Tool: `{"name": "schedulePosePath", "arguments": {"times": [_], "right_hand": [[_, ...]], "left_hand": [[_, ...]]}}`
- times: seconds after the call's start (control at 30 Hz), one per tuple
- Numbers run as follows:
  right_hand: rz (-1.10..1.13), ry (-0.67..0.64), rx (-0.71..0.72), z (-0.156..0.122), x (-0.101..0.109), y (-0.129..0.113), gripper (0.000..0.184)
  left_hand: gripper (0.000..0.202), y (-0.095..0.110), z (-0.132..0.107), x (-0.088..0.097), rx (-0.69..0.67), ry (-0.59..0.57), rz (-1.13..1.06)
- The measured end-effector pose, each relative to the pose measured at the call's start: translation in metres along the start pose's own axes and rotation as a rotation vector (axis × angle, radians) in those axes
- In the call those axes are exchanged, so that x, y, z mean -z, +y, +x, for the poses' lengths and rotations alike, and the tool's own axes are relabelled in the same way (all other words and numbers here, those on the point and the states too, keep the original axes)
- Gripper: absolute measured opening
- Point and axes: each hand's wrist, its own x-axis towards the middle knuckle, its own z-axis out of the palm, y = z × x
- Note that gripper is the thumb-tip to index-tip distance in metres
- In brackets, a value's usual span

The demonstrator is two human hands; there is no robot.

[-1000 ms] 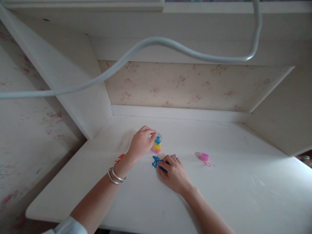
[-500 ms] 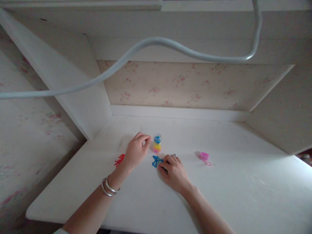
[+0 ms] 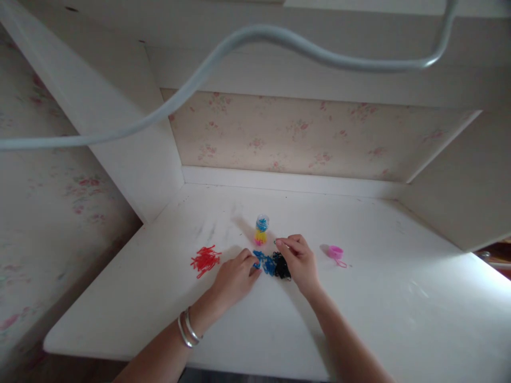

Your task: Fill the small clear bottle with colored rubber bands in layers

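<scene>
My left hand [image 3: 237, 275] rests at the left edge of a pile of blue rubber bands [image 3: 266, 264], its thumb and forefinger closed around a bit of blue. Just above a heap of black rubber bands [image 3: 282, 267], my right hand [image 3: 300, 261] is pinched, with a tiny dark loop at its fingertips that is too small to name. Behind the piles stands a small clear jar [image 3: 262, 230], upright and uncapped, holding pink, yellow and blue bands in layers. Red rubber bands [image 3: 205, 260] lie spread to the left of my left hand.
A pink ring-shaped cap [image 3: 335, 252] lies to the right, with a pink loop [image 3: 340, 263] beside it. Everything is on a white desk [image 3: 383, 308]. A pale cable [image 3: 263, 33] hangs across the upper view, below a shelf.
My left hand has moved from beside the jar down to the blue bands, uncovering the red ones. My right hand has lifted up and right, exposing the black heap. The view shifted slightly.
</scene>
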Motion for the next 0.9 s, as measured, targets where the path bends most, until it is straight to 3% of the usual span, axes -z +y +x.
{"name": "schedulePosePath", "arguments": {"times": [0.3,0.5,0.77,0.9], "right_hand": [[0.173,0.141,-0.037,0.045,-0.027,-0.032,0.03],[0.155,0.106,-0.061,0.056,-0.037,-0.027,0.032],[0.121,0.149,-0.105,0.043,-0.016,-0.011,0.033],[0.051,0.093,-0.119,0.024,-0.004,0.004,0.031]], "left_hand": [[0.028,-0.001,0.002,-0.001,0.013,-0.031,0.029],[0.025,-0.004,0.002,-0.004,0.023,-0.018,0.03],[0.027,-0.006,0.001,-0.001,0.039,-0.011,0.017],[0.027,-0.006,0.001,-0.002,0.02,0.026,0.03]]}}
